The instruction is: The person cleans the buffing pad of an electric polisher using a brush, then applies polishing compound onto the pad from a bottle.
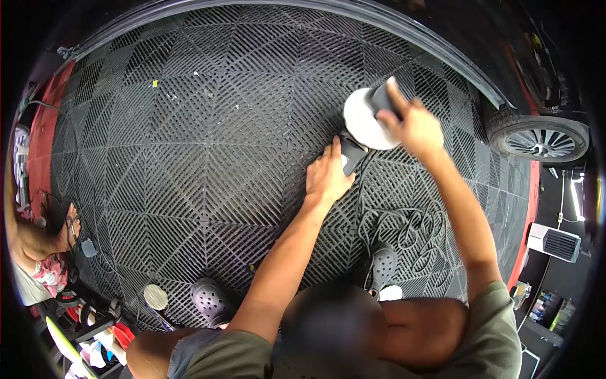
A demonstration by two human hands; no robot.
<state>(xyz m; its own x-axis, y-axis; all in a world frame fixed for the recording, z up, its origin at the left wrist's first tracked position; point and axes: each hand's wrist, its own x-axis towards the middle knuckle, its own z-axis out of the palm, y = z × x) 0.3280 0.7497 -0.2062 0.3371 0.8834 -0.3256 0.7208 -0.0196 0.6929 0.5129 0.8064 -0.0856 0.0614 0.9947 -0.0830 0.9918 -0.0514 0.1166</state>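
- Left hand (327, 174): clamped on the black tool (355, 158), thumb on one side, fingers on the other. Reads as the steadying grip.
- Right hand (413, 126): a bit blurred, farther out and to the right, closed on a dark block (380, 99) that overlaps the white round pad (369, 123). Can't tell if block is separate or part of the tool.
- Hands are apart, one per piece; likely one braces while the other works at the pad.
- Tool and pad sit right of centre, just beyond the feet. Pad's pale disc shows at the far end of the tool; its contact with the floor mat (208, 126) isn't clear.
- Cord (413, 230) lies in loose loops right of the tool, probably slack so it doesn't tug.
- Left clog (209, 302) and right clog (383, 265) are planted wide, knees out, arms reaching between: looks like a stable low stance.
- Cream round pad (155, 297) lies left of the left clog, within easy reach.
- Car wheel (543, 142) is off to the right; another person's foot (69, 228) is at far left, well apart from the tool.
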